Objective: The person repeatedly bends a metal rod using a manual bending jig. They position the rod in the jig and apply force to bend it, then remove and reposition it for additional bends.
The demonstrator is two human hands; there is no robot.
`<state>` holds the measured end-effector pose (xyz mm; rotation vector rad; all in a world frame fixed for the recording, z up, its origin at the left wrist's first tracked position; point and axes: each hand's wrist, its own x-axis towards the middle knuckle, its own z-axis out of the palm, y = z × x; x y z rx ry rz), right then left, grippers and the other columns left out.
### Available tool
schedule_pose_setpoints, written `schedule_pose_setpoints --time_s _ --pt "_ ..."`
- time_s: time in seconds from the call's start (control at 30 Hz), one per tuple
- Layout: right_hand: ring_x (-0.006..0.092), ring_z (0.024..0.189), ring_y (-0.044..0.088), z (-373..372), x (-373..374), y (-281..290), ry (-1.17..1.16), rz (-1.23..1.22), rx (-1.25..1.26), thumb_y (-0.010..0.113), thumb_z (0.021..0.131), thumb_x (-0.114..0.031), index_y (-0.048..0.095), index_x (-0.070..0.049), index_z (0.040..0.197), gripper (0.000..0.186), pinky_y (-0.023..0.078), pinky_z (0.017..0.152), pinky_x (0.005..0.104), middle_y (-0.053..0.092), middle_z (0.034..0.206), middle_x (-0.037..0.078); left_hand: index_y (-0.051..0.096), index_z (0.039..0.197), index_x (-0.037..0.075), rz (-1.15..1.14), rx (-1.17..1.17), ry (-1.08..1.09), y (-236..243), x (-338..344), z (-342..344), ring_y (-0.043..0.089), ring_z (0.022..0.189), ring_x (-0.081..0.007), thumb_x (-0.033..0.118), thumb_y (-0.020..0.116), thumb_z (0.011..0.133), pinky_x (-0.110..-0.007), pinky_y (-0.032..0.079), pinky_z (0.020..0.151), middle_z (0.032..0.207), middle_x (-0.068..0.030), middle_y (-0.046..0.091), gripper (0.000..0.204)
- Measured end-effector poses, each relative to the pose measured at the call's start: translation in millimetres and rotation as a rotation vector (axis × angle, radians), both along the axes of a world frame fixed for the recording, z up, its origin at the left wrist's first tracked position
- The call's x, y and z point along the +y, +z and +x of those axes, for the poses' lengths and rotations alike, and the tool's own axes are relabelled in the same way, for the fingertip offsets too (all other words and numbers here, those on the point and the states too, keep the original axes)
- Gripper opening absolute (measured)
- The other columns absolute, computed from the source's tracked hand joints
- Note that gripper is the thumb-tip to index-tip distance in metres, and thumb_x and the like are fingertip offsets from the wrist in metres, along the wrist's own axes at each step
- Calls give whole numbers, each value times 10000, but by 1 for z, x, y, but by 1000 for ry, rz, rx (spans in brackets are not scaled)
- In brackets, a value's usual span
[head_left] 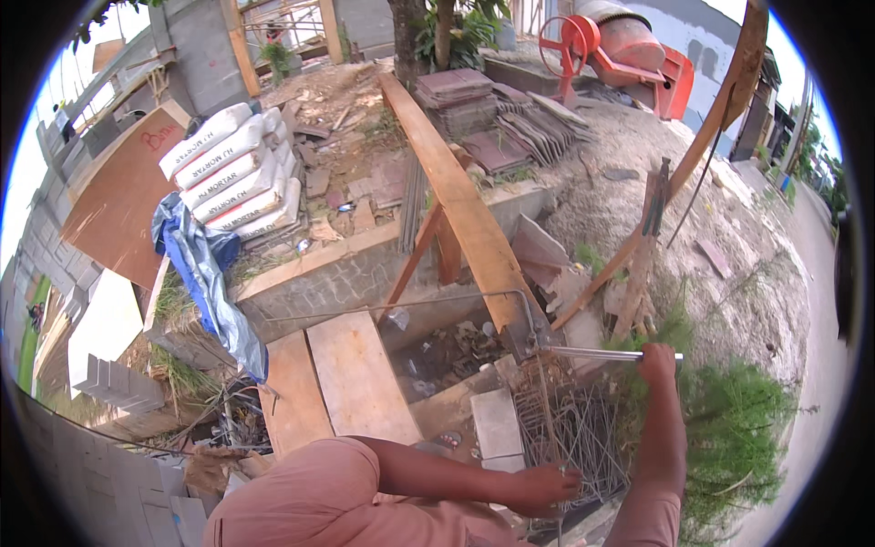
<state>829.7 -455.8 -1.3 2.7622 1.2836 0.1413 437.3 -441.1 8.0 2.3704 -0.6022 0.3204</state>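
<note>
My right hand (658, 362) is wrapped round a silver metal pipe (597, 353), near its outer end. The pipe's other end meets a bending spot at the near end of a long wooden beam (460, 214). A thin steel rod (401, 305) runs in from the left and curves sharply down at the beam's end. From there a rusty length of rod (547, 410) comes down toward me. My left hand (544, 488) is closed around its lower part, with the fingers curled. A tangled heap of bent steel rods (579, 438) lies beyond and between my hands.
Two plywood boards (360, 374) lie left of the beam, beside a debris-filled trench (442, 360). White bags (232, 173) are stacked behind a blue tarp (205, 273). A green bush (729, 428) stands right of my right arm. An orange concrete mixer (629, 55) stands far back.
</note>
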Motion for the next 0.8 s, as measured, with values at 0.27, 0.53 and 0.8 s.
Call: schedule_pose_setpoints --time_s 0.27,0.53,0.8 --pt "335 898 652 2 57 -46 61 150 -44 686 727 -202 720 -91 780 127 468 824 469 689 854 142 588 1005 15 69 222 150 -16 -84 -20 532 1164 -302 284 609 834 -537 238 1117 1090 -167 578 319" --pt "339 900 647 2 36 -45 53 186 -110 666 758 -192 725 -90 798 124 466 820 480 689 867 145 623 906 15 40 267 274 -15 -131 -62 548 1130 -297 251 585 829 -540 167 1148 1012 -157 591 251" --pt "373 861 658 -40 -6 -28 -10 264 -80 628 786 -220 694 -79 810 157 486 779 513 688 854 166 658 807 15 72 335 325 -31 -160 -144 564 1096 -292 217 561 824 -542 95 1178 935 -147 605 225"
